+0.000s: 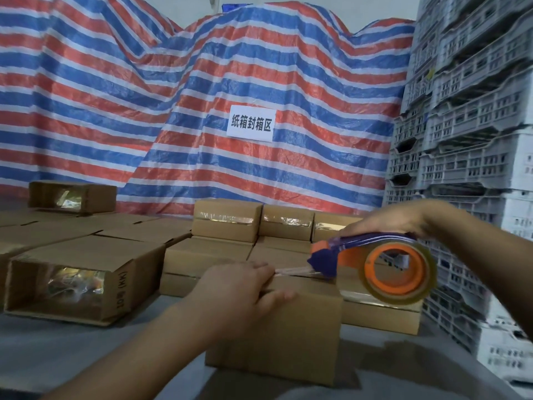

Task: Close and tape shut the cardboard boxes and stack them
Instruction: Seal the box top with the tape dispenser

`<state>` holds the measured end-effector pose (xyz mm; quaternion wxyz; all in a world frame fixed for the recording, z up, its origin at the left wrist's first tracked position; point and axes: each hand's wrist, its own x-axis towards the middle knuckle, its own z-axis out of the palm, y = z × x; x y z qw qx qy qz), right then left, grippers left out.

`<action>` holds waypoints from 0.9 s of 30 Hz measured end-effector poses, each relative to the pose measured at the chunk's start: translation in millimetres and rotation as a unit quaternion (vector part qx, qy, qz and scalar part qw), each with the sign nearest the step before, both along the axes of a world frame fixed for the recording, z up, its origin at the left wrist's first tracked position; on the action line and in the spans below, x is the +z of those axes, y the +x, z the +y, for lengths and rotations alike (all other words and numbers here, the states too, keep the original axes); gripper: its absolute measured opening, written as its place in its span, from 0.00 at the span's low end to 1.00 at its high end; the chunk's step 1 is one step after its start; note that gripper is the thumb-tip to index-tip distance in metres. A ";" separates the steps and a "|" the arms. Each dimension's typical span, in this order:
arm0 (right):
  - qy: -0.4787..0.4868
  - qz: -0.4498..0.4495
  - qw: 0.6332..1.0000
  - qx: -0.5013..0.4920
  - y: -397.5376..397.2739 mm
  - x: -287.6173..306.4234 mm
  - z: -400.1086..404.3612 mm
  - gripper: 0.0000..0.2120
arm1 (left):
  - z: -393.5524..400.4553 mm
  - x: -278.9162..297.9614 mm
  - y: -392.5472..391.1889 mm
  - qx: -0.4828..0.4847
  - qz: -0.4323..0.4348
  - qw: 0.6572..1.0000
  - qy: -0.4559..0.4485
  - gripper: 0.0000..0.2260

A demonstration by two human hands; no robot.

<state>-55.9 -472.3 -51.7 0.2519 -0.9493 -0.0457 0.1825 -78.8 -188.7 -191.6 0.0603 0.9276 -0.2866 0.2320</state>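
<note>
A closed cardboard box (277,327) is stood nearest on the grey tabletop (72,350), and its top left edge is pressed down by the left hand (239,287), whose fingers (277,295) are spread flat over the top and front face rather than curled around anything. A strip of clear tape (291,272) is stretched along the box's top seam from just beside the left hand to the mouth of the tape dispenser (372,261). The dispenser, blue and orange with a roll of clear tape on an orange hub, is held over the box's right end by the right hand (386,220), whose fingers are closed over the top of its handle. To the left, an open box (83,278) is laid on its side, its mouth turned to the camera and shiny plastic-wrapped contents shown inside. Just behind the near box, sealed boxes (227,223) are stacked in rows, with tape visible along their seams. Further left, flat brown cartons (86,226) are spread out, and another open box (72,197) is set on top of them. Behind everything a red, blue and white striped tarpaulin (144,96) is draped, with a white paper sign (250,124) fixed to it. On the right, grey plastic crates (473,111) are piled high.
</note>
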 end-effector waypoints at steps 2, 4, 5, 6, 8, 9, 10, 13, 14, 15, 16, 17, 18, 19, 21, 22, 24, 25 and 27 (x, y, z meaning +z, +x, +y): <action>0.003 0.002 1.000 -0.008 -8.9 3.0 -22.4 0.18 | 0.0 0.4 -1.8 -0.003 -0.001 1.000 -0.005 0.36; 0.000 0.002 1.000 -0.031 -15.1 -0.9 -39.5 0.20 | 0.2 0.8 -3.3 -0.010 -0.004 1.000 -0.009 0.38; -0.008 -0.002 0.999 -0.038 -15.9 -5.3 -44.1 0.21 | 1.0 1.0 -4.0 -0.013 -0.003 1.000 -0.010 0.38; -0.028 -0.009 0.999 -0.032 -15.4 -10.8 -46.5 0.22 | 1.5 1.5 -4.8 -0.014 -0.001 1.000 -0.011 0.38; -0.086 -0.034 0.996 -0.016 -14.1 -21.5 -45.2 0.23 | 1.3 3.9 -4.6 -0.009 0.008 1.000 -0.004 0.36; -0.099 -0.048 0.994 -0.014 -13.6 -25.9 -44.3 0.26 | -0.2 6.7 -4.4 -0.004 0.017 1.000 0.003 0.34; -0.093 -0.055 0.994 -0.017 -12.4 -29.6 -44.9 0.31 | -3.3 10.4 -4.6 0.001 0.027 1.000 0.006 0.32; -0.061 -0.061 0.996 -0.031 -9.7 -33.3 -50.4 0.42 | -22.6 21.8 -5.8 0.007 0.020 1.000 0.005 0.30; -0.061 -0.063 0.996 -0.032 -9.8 -34.3 -50.3 0.41 | -32.2 23.2 -5.6 -0.007 0.013 1.000 0.010 0.32; -0.062 -0.063 0.996 -0.032 -10.0 -35.5 -50.3 0.39 | -42.5 23.2 -5.5 -0.029 0.015 0.999 0.017 0.33; -0.057 -0.061 0.996 -0.031 -9.2 -37.1 -51.0 0.38 | -52.5 21.9 -6.1 -0.055 0.030 0.998 0.020 0.34; -0.046 -0.056 0.997 -0.032 -8.7 -38.4 -51.4 0.37 | -61.3 19.4 -6.7 -0.074 0.049 0.996 0.022 0.34; -0.035 -0.052 0.998 -0.032 -8.5 -39.7 -51.7 0.35 | -68.0 15.8 -6.8 -0.081 0.056 0.995 0.027 0.33; -0.027 -0.051 0.998 -0.030 -9.0 -40.5 -52.5 0.32 | -71.9 12.4 -6.0 -0.079 0.048 0.995 0.034 0.32; 0.001 -0.044 0.999 -0.022 -11.8 -39.4 -57.7 0.28 | -73.7 6.8 -3.3 -0.071 0.023 0.996 0.038 0.30; 0.028 -0.036 0.999 -0.021 -14.2 -35.8 -62.1 0.26 | -73.0 5.3 -2.1 -0.072 0.018 0.997 0.036 0.29; 0.061 -0.026 0.997 -0.026 -24.3 -23.4 -73.4 0.22 | -71.3 4.3 -1.0 -0.077 0.002 0.997 0.033 0.29; 0.063 -0.024 0.997 -0.026 -30.1 -16.7 -78.9 0.21 | -71.0 3.9 -0.6 -0.076 -0.006 0.997 0.034 0.29; 0.038 -0.033 0.998 -0.030 -39.1 -8.7 -81.9 0.20 | -71.3 1.9 -0.6 -0.075 -0.012 0.997 0.033 0.31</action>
